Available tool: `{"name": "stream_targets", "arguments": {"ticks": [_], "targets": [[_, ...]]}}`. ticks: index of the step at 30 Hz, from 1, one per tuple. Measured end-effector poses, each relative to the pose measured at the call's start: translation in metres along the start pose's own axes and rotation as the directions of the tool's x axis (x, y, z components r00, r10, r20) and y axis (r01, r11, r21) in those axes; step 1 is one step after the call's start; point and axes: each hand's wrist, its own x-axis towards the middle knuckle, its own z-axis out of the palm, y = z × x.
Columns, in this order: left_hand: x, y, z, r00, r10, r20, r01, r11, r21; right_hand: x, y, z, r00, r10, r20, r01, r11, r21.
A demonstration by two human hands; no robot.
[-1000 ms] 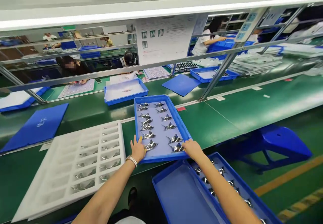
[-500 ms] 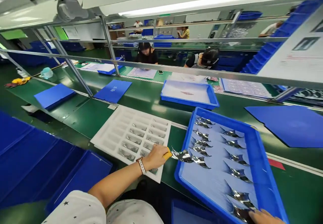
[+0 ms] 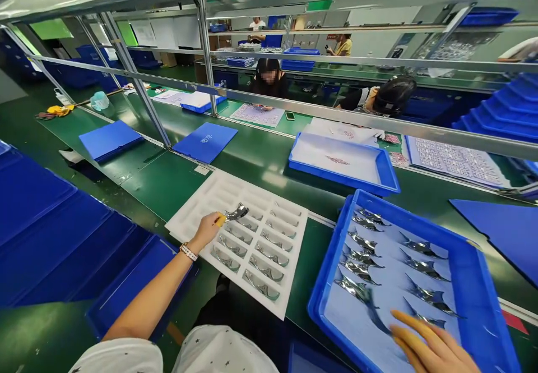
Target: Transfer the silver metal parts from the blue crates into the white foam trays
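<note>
My left hand (image 3: 205, 231), with a yellow finger cot, is shut on a shiny curved metal piece (image 3: 237, 212) above a white foam tray (image 3: 290, 233). Several similar pieces lie in that tray's slots. My right hand (image 3: 432, 346), also wearing yellow finger cots, is open over a blue plastic tray (image 3: 332, 266). Its fingertips are close to a long-tailed metal piece (image 3: 361, 299). More of these pieces lie in rows on the blue tray's pale liner. My hand hides the tray's near corner.
A white-lined blue tray (image 3: 344, 178) holds a small piece beyond the foam tray. Blue lids (image 3: 205, 142) lie on the green workbench (image 3: 168, 185). Stacked blue trays (image 3: 42, 216) fill the lower left. A co-worker (image 3: 269, 78) sits across a metal rail (image 3: 319, 109).
My left hand has carried the metal piece out of the blue tray and leftward over the foam tray. My right hand has moved onto the blue tray, and the view has swung left.
</note>
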Motion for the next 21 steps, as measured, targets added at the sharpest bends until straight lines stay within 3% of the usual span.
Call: {"name": "stream_targets", "arguments": {"ticks": [5, 7, 9, 11, 14, 21], "targets": [[0.043, -0.023, -0.003, 0.999, -0.027, -0.021, 0.024, 0.991, -0.134, 0.216, -0.072, 0.107, 0.994, -0.087, 0.068, 0.081, 0.992, 0.097], [0.059, -0.033, -0.005, 0.999, -0.029, -0.023, 0.024, 0.985, -0.172, 0.280, -0.086, 0.147, 0.981, -0.089, 0.171, 0.071, 0.992, 0.108], [0.071, -0.044, -0.009, 0.999, -0.040, -0.022, 0.035, 0.979, -0.199, 0.318, -0.088, 0.176, 0.952, -0.095, 0.290, 0.067, 0.992, 0.102], [0.079, -0.055, -0.014, 0.999, -0.050, -0.004, 0.048, 0.975, -0.217, 0.334, -0.082, 0.193, 0.911, -0.128, 0.391, 0.092, 0.990, 0.110], [0.087, -0.065, -0.020, 0.998, -0.054, 0.043, 0.062, 0.974, -0.218, 0.335, -0.074, 0.200, 0.866, -0.187, 0.464, 0.131, 0.980, 0.151], [0.102, -0.068, -0.020, 0.993, -0.034, 0.110, 0.054, 0.980, -0.191, 0.327, -0.068, 0.204, 0.850, -0.232, 0.472, 0.126, 0.961, 0.244]]}}
